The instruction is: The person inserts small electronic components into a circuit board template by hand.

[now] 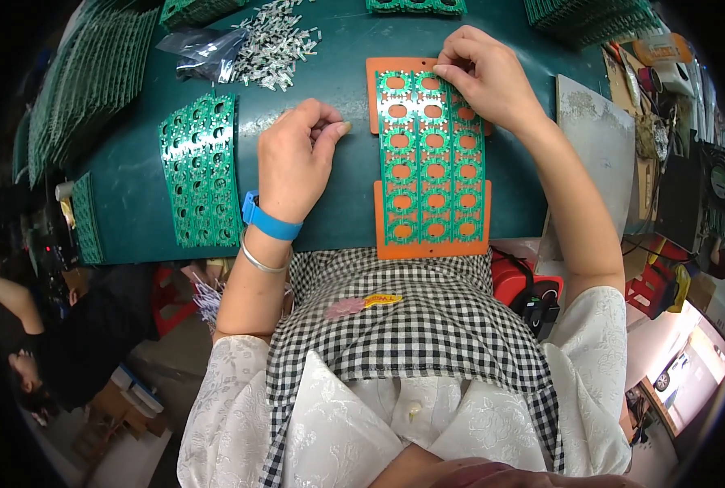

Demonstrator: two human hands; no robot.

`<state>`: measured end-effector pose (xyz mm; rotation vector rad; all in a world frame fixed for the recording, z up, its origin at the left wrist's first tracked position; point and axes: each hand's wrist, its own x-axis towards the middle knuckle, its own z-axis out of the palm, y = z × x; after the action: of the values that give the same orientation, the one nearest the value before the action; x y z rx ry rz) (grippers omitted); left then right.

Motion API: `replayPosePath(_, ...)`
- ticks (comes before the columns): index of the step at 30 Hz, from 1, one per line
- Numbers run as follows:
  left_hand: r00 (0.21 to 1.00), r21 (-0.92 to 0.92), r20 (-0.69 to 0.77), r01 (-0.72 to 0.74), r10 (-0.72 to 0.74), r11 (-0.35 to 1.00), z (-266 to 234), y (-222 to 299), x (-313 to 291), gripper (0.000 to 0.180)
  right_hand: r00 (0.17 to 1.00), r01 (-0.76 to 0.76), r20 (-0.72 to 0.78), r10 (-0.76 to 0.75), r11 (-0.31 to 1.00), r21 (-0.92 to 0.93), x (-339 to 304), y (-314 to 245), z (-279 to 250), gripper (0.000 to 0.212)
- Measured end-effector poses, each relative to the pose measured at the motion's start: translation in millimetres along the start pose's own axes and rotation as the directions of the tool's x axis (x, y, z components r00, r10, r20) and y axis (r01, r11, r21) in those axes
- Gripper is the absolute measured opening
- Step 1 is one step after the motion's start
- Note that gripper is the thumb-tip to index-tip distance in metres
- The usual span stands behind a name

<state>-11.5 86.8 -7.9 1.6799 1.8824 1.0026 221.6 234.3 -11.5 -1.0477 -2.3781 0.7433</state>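
A green circuit board panel [415,154], with rows of oval openings, lies across two orange plates [431,250] on the table in front of me. My right hand [492,81] is over the panel's far edge, its thumb and forefinger pinched together close to the board. Whatever is between those fingertips is too small to make out. To the left of the panel, my left hand [296,159] hovers over the table with curled fingers, thumb tip against forefinger. Anything in that pinch cannot be made out either. A second green panel [200,171] lies left of this hand.
A heap of small clear and white parts [273,45] sits at the far side beside a dark plastic bag [204,53]. Tall stacks of green panels [94,89] stand at the left. A grey metal sheet [590,138] lies right of my right forearm. Another person [78,325] is at lower left.
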Motion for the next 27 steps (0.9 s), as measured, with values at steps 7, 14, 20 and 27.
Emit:
replayPosePath(7, 1.000, -0.018, 0.008, 0.004, -0.004, 1.000, -3, 6, -2, 0.008, 0.999, 0.044, -0.014, -0.045, 0.998, -0.035, 1, 1, 1, 0.010)
replayPosePath(14, 0.999, -0.086, 0.004, -0.034, 0.034, 0.996, -3, 14, -4, 0.008, 0.997, 0.078, -0.023, -0.079, 0.996, -0.054, 1, -5, 5, 0.010)
replayPosePath(20, 1.000, -0.244, -0.004, 0.004, -0.006, 0.970, 5, 18, -3, 0.014, 0.981, 0.186, -0.018, -0.191, 0.970, -0.156, 1, -8, 4, 0.011)
replayPosePath(27, 0.999, -0.588, 0.014, 0.039, -0.038, 0.808, 15, 31, -8, 0.025, 0.995, 0.078, 0.025, -0.094, 0.926, 0.369, -25, -74, -1, 0.014)
